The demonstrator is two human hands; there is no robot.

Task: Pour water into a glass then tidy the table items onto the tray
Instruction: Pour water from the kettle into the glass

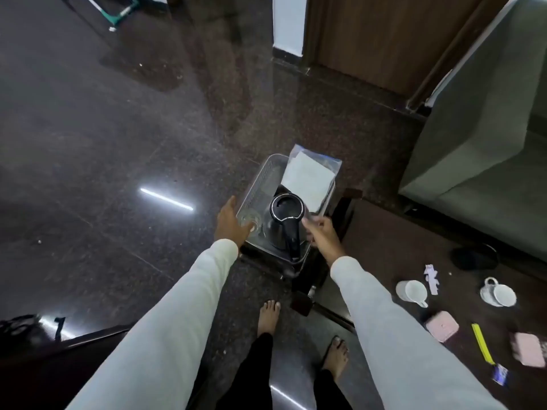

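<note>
Tray being carried in both hands, with part of the tidying still outstanding.

I see the left hand (232, 224) gripping the tray's (260, 176) near-left corner, its fingers wrapped round the rim beside the clear glass (250, 221); the right hand (321, 232) holds the near-right edge, fingers curled closed on it. The tray is pale, rectangular, with a perforated wall. It carries the black kettle (285, 223), round-lidded with a glossy handle, and a clear plastic bag (310, 176) holding white paper at the far end. I cannot tell whether the glass holds water. I judge the tidying part done: two white cups (413, 292), pink boxes (442, 329) and a yellow strip (482, 347) remain on the dark table (384, 241).
</note>
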